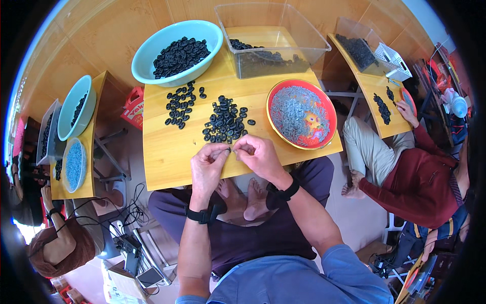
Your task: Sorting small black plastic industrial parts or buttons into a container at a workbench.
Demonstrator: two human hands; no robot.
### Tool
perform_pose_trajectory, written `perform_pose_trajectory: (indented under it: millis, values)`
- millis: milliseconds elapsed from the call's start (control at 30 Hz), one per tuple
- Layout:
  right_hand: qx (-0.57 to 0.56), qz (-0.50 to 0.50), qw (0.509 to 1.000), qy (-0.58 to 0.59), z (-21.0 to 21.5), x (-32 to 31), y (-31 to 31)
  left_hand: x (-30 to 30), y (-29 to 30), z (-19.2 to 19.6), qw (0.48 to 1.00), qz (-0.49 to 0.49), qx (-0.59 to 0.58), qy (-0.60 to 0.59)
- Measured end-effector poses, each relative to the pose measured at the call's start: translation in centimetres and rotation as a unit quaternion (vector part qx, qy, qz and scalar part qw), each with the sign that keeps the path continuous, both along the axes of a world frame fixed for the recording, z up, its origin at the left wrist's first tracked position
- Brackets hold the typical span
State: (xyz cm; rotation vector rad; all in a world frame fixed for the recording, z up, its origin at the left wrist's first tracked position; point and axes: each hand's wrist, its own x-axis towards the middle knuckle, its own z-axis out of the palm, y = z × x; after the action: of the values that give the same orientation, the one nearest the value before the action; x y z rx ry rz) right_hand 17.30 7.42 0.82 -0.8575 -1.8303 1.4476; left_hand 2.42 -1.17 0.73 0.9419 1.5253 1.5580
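Left grip (209, 158) pinches small black piece (229, 149) above bench's (161, 157) near edge; right grip (259, 154) pressed together, contents unclear. We judge one piece underway, loose pile (223, 120) remaining; finished ones we cannot tell apart.

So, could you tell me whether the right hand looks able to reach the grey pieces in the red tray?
Probably yes: the right hand is near the open-topped red tray and nothing visible blocks the grey pieces, though that hand seems busy beside the left hand.
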Motion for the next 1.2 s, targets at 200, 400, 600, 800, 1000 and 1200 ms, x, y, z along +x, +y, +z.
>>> perform_pose_trajectory:
  millis: [200,400,600,800,1000,1200]
  values:
    - [-0.002,0.013,1.000,-0.009,0.74,-0.02,-0.12,-0.07,-0.11,-0.30,1.000,-0.007,0.000,0.015]
    - [-0.064,0.004,0.997,0.034,0.68,-0.28,-0.28,-0.07,-0.13,-0.23,1.000,-0.010,0.014,-0.015]
    - [-0.059,-0.001,0.998,0.030,0.27,-0.29,-0.25,0.08,-0.05,0.03,1.000,-0.007,0.018,-0.025]
    - [-0.005,-0.004,1.000,-0.002,0.83,-0.43,-0.76,-0.19,-0.17,-0.69,0.999,0.013,0.019,-0.028]
    - [0.000,-0.005,1.000,0.005,0.85,-0.40,-0.68,0.11,-0.02,-0.06,0.999,0.018,0.013,-0.042]
    - [-0.009,-0.005,1.000,-0.001,0.75,-0.45,-0.75,-0.03,-0.10,-0.88,0.999,0.024,-0.035,0.008]
